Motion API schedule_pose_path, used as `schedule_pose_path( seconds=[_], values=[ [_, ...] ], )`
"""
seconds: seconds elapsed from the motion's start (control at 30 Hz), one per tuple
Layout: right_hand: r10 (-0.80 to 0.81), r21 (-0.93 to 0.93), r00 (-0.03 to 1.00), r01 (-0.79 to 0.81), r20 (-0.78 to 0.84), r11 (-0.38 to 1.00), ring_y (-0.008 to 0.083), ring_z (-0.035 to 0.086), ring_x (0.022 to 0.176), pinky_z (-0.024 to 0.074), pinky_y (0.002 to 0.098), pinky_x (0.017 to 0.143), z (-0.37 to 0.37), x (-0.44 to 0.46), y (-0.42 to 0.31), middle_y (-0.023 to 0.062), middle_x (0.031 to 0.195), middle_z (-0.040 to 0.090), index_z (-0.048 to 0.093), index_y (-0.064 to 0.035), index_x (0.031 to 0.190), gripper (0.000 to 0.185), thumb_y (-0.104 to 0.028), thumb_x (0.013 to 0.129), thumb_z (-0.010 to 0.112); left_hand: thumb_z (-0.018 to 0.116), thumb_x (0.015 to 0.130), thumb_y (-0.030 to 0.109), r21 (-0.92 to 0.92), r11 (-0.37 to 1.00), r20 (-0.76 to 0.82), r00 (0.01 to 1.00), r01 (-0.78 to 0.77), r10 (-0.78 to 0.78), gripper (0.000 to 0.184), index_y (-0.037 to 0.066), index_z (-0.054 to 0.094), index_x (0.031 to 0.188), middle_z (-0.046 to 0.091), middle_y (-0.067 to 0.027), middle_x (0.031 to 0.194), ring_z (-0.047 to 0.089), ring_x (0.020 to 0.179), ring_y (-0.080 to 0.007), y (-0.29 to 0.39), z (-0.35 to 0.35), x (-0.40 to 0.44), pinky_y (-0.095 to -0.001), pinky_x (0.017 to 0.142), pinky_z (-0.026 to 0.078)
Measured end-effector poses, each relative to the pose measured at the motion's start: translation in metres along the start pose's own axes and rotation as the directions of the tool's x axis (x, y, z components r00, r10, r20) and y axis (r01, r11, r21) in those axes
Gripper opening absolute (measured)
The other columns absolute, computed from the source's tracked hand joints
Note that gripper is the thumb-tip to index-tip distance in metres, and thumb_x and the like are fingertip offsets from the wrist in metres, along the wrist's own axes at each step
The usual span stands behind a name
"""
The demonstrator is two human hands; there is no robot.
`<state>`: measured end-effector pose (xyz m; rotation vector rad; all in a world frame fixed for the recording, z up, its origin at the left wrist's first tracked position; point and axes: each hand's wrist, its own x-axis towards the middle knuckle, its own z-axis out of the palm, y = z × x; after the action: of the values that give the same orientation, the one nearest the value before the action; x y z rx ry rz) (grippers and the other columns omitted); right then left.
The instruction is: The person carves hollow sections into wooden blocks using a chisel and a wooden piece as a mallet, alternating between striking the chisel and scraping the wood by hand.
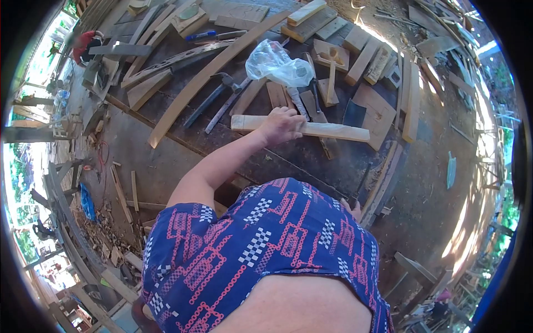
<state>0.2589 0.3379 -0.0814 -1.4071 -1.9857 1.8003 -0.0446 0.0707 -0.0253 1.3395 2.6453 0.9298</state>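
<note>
My left hand (282, 126) is closed over a pale wooden bar (338, 132) that lies crosswise on the dark workbench (264, 164). Near the bench's right edge, my right hand (351, 209) is mostly hidden by the patterned shirt; its visible fingers are around the lower end of a thin dark tool (364, 178), which points away from me. Beyond the bar lie a clear plastic bag (277, 65), a hammer (210, 100) and several wood pieces. A flat board (373, 114) with a curved outline drawn on it is by the bar's right end.
A long curved plank (202, 80) crosses the bench at the left. Wood blocks (361, 60) are spread along the far side. A person in red (84, 47) is at the far left. Scrap wood (121, 194) and a blue bag (87, 201) lie on the left floor.
</note>
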Motion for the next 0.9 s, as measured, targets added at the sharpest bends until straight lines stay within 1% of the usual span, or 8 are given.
schedule_pose_path(
  seconds=[0.17, 0.33, 0.4, 0.5, 0.57, 0.67, 0.77, 0.9],
  values=[
    [-0.068, -0.084, 0.998, 0.067, -0.006, 0.994, 0.0113, 0.055, 0.052, 0.0437, 0.0264, 0.047, 0.0, 0.001, 0.001, 0.0027, 0.067, 0.059, 0.058, -0.0038, 0.091, 0.026, -0.015, 0.075, 0.075, 0.075, 0.07, 0.03, 0.038, 0.998, -0.042, 0.998, -0.04, 0.042, 0.05, 0.016, 0.06, 0.116, 0.058, -0.007, 0.099, 0.054, 0.099, -0.0277, -0.012, 0.019, 0.021, -0.0413, 0.086, 0.042],
    [-0.036, -0.152, 0.999, 0.041, 0.038, 0.987, 0.0118, 0.055, 0.053, 0.044, 0.0268, 0.048, -0.006, 0.009, 0.005, 0.0036, 0.068, 0.06, 0.058, -0.0023, 0.092, 0.027, -0.015, 0.075, 0.075, 0.069, 0.073, 0.031, 0.186, 0.978, 0.021, 0.994, 0.098, -0.103, 0.049, 0.019, 0.058, 0.119, 0.058, -0.0083, 0.103, 0.053, 0.104, -0.028, 0.008, 0.01, 0.052, -0.0446, 0.09, 0.039],
    [-0.097, -0.166, 0.994, 0.104, 0.048, 0.981, 0.0115, 0.056, 0.056, 0.0441, 0.0263, 0.051, -0.007, 0.015, 0.009, 0.0047, 0.071, 0.061, 0.059, -0.0012, 0.096, 0.029, -0.016, 0.076, 0.075, 0.067, 0.073, 0.033, 0.113, 0.991, 0.002, 0.997, 0.075, -0.076, 0.05, 0.02, 0.056, 0.121, 0.057, -0.0095, 0.105, 0.052, 0.108, -0.0288, -0.007, 0.037, 0.077, -0.0474, 0.091, 0.038],
    [-0.154, -0.202, 0.986, 0.163, 0.057, 0.966, 0.011, 0.056, 0.061, 0.0439, 0.0258, 0.053, -0.027, 0.052, 0.091, 0.0051, 0.075, 0.062, 0.059, -0.001, 0.102, 0.033, -0.016, 0.077, 0.075, 0.067, 0.073, 0.03, 0.163, 0.974, 0.097, 0.98, 0.158, -0.176, 0.055, 0.019, 0.054, 0.124, 0.054, -0.0113, 0.113, 0.048, 0.115, -0.03, 0.011, 0.028, 0.109, -0.0502, 0.091, 0.037],
    [-0.133, -0.251, 0.99, 0.142, 0.054, 0.957, 0.0109, 0.055, 0.062, 0.0436, 0.0256, 0.055, -0.042, 0.06, 0.105, 0.0044, 0.076, 0.061, 0.058, -0.0012, 0.105, 0.034, -0.017, 0.079, 0.074, 0.065, 0.075, 0.027, 0.216, 0.962, 0.204, 0.955, 0.169, -0.214, 0.058, 0.018, 0.051, 0.13, 0.045, -0.0134, 0.133, 0.038, 0.127, -0.0353, 0.013, 0.039, 0.129, -0.0595, 0.096, 0.033],
    [0.032, -0.132, 0.998, -0.024, 0.056, 0.991, 0.0112, 0.054, 0.061, 0.0433, 0.026, 0.054, -0.029, 0.039, 0.066, 0.004, 0.075, 0.061, 0.058, -0.0016, 0.103, 0.032, -0.016, 0.079, 0.074, 0.065, 0.076, 0.024, 0.382, 0.92, 0.283, 0.936, 0.09, -0.209, 0.058, 0.017, 0.05, 0.132, 0.033, -0.0137, 0.146, 0.021, 0.14, -0.0335, 0.008, 0.05, 0.145, -0.0648, 0.104, 0.023],
    [0.031, -0.105, 0.999, -0.027, 0.037, 0.994, 0.0113, 0.054, 0.057, 0.043, 0.0259, 0.051, -0.024, 0.032, 0.058, 0.004, 0.073, 0.06, 0.058, -0.0025, 0.1, 0.028, -0.014, 0.079, 0.074, 0.061, 0.08, 0.019, 0.472, 0.881, 0.344, 0.924, -0.014, -0.169, 0.051, 0.014, 0.051, 0.13, 0.028, -0.0119, 0.151, 0.017, 0.142, -0.0341, 0.007, 0.051, 0.149, -0.0694, 0.105, 0.017],
    [0.047, -0.068, 0.999, -0.045, 0.027, 0.997, 0.0117, 0.055, 0.054, 0.0436, 0.0259, 0.049, -0.016, 0.025, 0.042, 0.0041, 0.071, 0.059, 0.057, -0.0022, 0.097, 0.026, -0.013, 0.08, 0.073, 0.055, 0.086, 0.019, 0.531, 0.845, 0.318, 0.939, -0.064, -0.129, 0.044, 0.016, 0.054, 0.13, 0.035, -0.0105, 0.146, 0.021, 0.14, -0.0368, -0.003, 0.073, 0.159, -0.0713, 0.102, 0.02]
  ],
)
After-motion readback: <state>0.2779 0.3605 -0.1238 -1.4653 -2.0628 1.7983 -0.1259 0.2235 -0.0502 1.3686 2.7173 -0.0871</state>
